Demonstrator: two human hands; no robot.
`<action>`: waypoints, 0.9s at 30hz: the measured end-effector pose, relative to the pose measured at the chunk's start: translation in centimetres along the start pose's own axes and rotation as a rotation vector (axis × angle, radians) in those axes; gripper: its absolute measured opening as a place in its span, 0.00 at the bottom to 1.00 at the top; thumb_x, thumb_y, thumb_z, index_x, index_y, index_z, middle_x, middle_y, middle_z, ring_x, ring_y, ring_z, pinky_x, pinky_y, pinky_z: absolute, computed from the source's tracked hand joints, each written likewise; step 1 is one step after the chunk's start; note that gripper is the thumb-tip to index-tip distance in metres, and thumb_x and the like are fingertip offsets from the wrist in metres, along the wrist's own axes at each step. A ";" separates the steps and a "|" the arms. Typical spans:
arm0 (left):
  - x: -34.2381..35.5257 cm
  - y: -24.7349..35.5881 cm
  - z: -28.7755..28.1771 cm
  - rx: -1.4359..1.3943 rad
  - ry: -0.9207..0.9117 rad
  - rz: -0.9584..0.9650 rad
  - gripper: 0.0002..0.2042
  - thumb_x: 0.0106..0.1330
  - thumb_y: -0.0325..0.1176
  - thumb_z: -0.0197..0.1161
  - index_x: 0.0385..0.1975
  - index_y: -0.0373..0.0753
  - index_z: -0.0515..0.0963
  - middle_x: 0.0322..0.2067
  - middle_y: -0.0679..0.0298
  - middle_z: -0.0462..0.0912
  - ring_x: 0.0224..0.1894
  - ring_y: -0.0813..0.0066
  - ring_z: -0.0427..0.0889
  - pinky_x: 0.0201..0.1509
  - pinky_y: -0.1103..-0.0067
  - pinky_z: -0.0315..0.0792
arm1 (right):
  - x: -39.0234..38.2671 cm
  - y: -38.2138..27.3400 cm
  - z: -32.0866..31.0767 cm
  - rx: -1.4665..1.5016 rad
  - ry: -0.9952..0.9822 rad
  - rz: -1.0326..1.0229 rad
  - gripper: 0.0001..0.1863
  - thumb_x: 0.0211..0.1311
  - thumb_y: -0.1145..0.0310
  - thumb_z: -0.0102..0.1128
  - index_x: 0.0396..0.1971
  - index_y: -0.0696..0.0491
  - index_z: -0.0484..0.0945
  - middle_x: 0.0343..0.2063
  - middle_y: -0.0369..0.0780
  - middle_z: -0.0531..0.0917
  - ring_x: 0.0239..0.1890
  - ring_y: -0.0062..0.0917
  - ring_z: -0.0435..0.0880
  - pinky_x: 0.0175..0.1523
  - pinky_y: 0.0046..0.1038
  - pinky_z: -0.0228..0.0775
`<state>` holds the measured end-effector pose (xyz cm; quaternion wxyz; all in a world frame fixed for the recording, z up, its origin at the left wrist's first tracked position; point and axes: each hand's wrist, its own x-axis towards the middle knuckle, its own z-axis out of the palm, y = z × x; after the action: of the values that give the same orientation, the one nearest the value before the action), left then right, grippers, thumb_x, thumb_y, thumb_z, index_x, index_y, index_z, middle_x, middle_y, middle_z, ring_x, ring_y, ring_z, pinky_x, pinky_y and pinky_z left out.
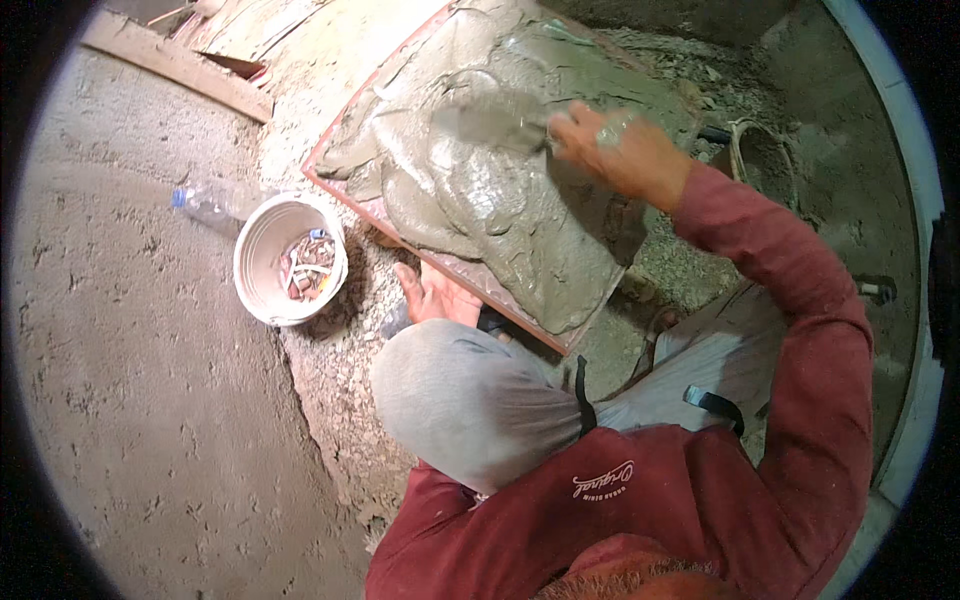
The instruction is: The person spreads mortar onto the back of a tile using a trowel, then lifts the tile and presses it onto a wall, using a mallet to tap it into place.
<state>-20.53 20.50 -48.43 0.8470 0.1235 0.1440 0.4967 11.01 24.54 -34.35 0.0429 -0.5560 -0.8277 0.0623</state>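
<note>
A large square tile [462,273] with reddish edges lies at an angle before me, its upper face spread with wet grey mortar [480,205]. My right hand [625,152], smeared with mortar, is closed around the handle of a trowel [490,120]. The trowel's blade is blurred by motion and sits over the mortar near the tile's middle. At the tile's near left edge, my left hand [440,297] holds the tile from below, palm up. Its thumb shows beside the edge, while the other fingers are mostly hidden under the tile.
Left of the tile stands a white bucket [262,275] with small pieces inside, and a clear plastic bottle [215,203] lies against it. A wooden plank [180,65] is at the far left. Rubble [345,400] covers the ground by my bent knee [450,390]. A rough wall rises at right.
</note>
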 end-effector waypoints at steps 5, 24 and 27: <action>-0.2 0.3 -0.1 0.025 0.040 0.002 0.45 0.71 0.70 0.45 0.78 0.43 0.46 0.76 0.53 0.53 0.75 0.52 0.58 0.74 0.51 0.60 | 0.2 6.5 0.5 -0.303 0.159 0.185 0.15 0.75 0.56 0.50 0.50 0.50 0.70 0.44 0.47 0.78 0.39 0.48 0.84 0.39 0.46 0.78; 0.1 0.0 0.1 -0.012 0.051 -0.006 0.45 0.71 0.68 0.48 0.78 0.44 0.45 0.76 0.53 0.53 0.75 0.51 0.58 0.74 0.50 0.61 | -8.5 16.0 1.3 -0.051 -0.028 0.423 0.20 0.77 0.49 0.47 0.46 0.54 0.69 0.27 0.49 0.79 0.24 0.46 0.82 0.29 0.45 0.73; -0.2 0.1 0.1 -0.023 0.069 0.012 0.45 0.71 0.68 0.49 0.78 0.44 0.45 0.76 0.53 0.53 0.75 0.51 0.58 0.74 0.49 0.61 | -9.5 14.0 -2.9 0.429 -0.245 0.709 0.23 0.77 0.46 0.47 0.45 0.54 0.70 0.23 0.42 0.77 0.18 0.32 0.80 0.22 0.35 0.72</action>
<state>-20.68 20.42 -48.27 0.8400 0.0975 0.1667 0.5071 27.86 21.12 -33.64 0.0349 -0.7730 -0.5528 0.3091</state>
